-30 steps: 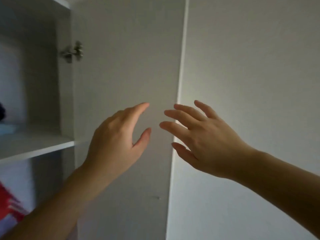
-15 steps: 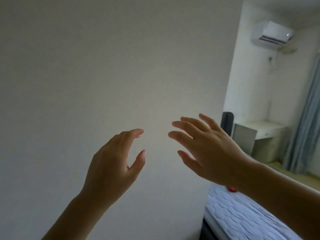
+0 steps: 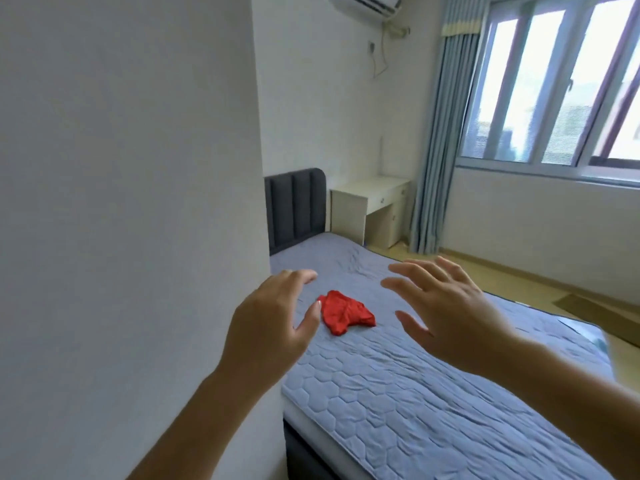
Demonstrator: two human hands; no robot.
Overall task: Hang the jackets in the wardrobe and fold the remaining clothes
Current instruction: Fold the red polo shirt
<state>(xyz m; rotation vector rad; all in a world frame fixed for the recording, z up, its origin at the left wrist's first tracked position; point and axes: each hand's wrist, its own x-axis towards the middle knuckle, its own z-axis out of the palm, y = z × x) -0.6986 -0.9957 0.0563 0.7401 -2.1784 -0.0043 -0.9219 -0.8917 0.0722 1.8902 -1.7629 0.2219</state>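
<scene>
Only one loose garment could be seen at that moment: a small red piece of clothing [image 3: 346, 311], crumpled in a heap on the quilted blue cover of the bed [image 3: 433, 393], roughly midway between the dark padded headboard [image 3: 294, 207] and the near end of the mattress. No jacket was visible on the bed or anywhere else in the head view, and the wardrobe interior was out of sight behind a plain white panel [image 3: 131, 202] that filled the left of the picture. From this it could be judged that the hanging part of the task was probably finished, though that could not be confirmed, since no hung jackets were shown.

Both hands were raised in front of the bed and nothing was held in either. The left hand [image 3: 273, 327] was presented with its grip spread and the fingers loosely curved; the right hand [image 3: 446, 310] was likewise spread wide, palm down. Neither was touching the red garment, which appeared between them in the view but lay apart on the bed.

What was left, it was judged, was the folding: the red garment was not yet flattened or folded. Whether other clothes remained outside the frame could not be told.
</scene>
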